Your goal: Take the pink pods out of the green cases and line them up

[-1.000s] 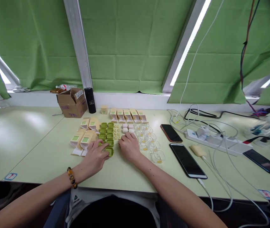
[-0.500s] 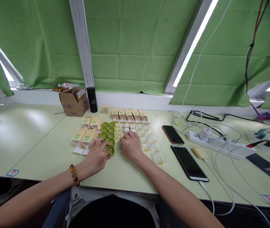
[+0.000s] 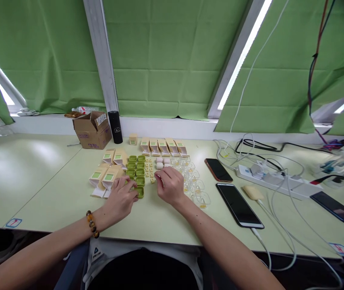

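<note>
My left hand [image 3: 122, 195] rests over the near end of two columns of small green square cases [image 3: 140, 181], its fingers bent and slightly apart, touching the nearest ones. My right hand [image 3: 170, 186] hovers just right of the small yellow pieces [image 3: 152, 181], thumb and fingers drawn together. Whatever its fingertips may hold is hidden. The yellow pieces lie in two columns beside the green cases. Behind my right hand sit several pale pink and white cylinders [image 3: 159, 165]. Clear plastic cases [image 3: 201, 199] with yellow bits inside stand in rows to its right.
Open beige cartons with green labels [image 3: 109, 177] lie left of the cases, and more cartons [image 3: 163, 147] stand behind. A cardboard box [image 3: 92, 132] and black cylinder [image 3: 116, 128] are at the back. Phones [image 3: 240, 206], a power strip [image 3: 268, 182] and cables occupy the right.
My right hand has drawn slightly right, away from the nearest yellow piece, which now shows on the table. My left hand stays at the green cases. The view has shifted a little.
</note>
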The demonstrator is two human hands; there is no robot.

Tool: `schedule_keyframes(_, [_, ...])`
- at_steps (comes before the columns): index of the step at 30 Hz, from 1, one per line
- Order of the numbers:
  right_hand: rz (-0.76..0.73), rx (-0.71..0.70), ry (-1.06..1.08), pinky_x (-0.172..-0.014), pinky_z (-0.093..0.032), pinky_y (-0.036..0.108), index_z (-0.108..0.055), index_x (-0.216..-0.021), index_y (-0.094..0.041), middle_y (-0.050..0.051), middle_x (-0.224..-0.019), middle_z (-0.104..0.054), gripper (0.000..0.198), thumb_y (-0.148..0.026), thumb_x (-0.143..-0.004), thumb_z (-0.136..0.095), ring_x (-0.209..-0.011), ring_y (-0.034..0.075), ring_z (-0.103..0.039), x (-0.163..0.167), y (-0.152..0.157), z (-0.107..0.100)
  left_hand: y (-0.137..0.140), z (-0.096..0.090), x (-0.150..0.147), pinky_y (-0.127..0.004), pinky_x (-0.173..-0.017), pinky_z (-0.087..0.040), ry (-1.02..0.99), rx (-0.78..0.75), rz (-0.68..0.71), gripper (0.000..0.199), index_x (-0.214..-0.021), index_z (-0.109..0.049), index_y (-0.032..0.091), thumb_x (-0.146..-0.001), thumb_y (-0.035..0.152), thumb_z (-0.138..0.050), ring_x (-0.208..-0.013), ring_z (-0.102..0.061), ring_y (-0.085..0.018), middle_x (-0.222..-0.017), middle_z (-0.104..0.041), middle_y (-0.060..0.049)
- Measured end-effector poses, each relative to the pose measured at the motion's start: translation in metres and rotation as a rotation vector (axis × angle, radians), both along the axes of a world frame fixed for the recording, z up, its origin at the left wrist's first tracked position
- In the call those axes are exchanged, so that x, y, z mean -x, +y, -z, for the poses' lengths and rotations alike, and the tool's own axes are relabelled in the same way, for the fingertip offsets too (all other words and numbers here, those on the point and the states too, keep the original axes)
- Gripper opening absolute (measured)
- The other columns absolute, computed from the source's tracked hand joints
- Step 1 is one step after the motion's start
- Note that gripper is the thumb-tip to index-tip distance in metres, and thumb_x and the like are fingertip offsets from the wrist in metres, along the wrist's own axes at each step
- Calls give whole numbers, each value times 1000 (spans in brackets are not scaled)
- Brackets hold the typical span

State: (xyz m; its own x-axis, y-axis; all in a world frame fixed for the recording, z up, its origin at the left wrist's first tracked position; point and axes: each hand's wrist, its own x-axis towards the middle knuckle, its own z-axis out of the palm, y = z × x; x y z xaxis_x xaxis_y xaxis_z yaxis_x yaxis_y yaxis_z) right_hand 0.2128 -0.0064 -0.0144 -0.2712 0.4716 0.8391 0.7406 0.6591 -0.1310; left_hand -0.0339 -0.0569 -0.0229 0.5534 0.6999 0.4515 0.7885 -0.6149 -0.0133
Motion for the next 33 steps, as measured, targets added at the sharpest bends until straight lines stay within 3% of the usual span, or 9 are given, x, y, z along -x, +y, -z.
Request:
schedule_keyframes(4, [-114,-54,-25,-62,-37,32,-72,-89,-19,5,-80,-71,20,-15,-99,-55,-66,16,-56,9,-10,7,-2,-11,2,-56,-100,-40,-27,-34,-13,9,-100,-76,24,-95,22,-69,-129,-48,-38,-123,-70,-11])
schedule_keyframes(9, [-322,-140,-119,-57,-31,33,-69,-89,-18,2,-69,-64,17,-15,-98,-55,-57,15,-49,14,-21,6,17,-48,12,-57,-99,-38,-106,-143,-69,13,-98,-75,23,-100,26,-63,-126,-49,-39,-119,-74,-11])
schedule_keyframes(13, [-467,-180,-214,-55,-28,34,-66,-85,-20,-2,-62,-59,18,-19,-100,-55,-53,14,-45,20,-27,9,68,-81,21,-62,-104,-34,-202,-164,-160,23,-92,-74,22,-102,29,-54,-126,-47,-40,-108,-76,-12])
schedule_keyframes(17, [-547,-198,-271,-54,-25,34,-59,-76,-21,-3,-60,-55,27,-23,-102,-56,-51,13,-42,29,-33,16,138,-99,23,-62,-104,-32,-198,-51,-270,28,-93,-73,20,-101,27,-47,-124,-43,-41,-106,-75,-17])
schedule_keyframes(19, [-567,-196,-300,-54,-24,34,-56,-73,-22,-4,-59,-53,29,-24,-102,-55,-51,13,-42,32,-35,18,171,-100,19,-63,-106,-30,-141,51,-329,25,-104,-73,18,-96,25,-51,-128,-40,-44,-111,-72,-21])
schedule_keyframes(24, [-594,-202,-315,-53,-23,34,-54,-72,-22,-4,-60,-53,32,-25,-104,-55,-51,12,-44,34,-37,17,226,-92,0,-64,-106,-36,-147,214,-397,44,-130,-67,14,-90,31,-66,-127,-45,-46,-122,-65,-26])
schedule_keyframes(30, [-598,-223,-366,-53,-23,34,-53,-73,-23,-5,-60,-51,33,-31,-103,-61,-52,12,-44,35,-36,15,254,-81,-26,-52,-106,-56,-224,233,-353,43,-136,-64,16,-102,43,-69,-123,-65,-28,-139,-64,-13])
schedule_keyframes(33, [-600,-238,-366,-53,-24,34,-52,-74,-24,-6,-59,-47,31,-31,-102,-64,-52,13,-43,37,-36,16,261,-80,-34,-49,-101,-62,-247,234,-315,43,-138,-64,17,-103,41,-70,-120,-68,-26,-138,-66,-13])
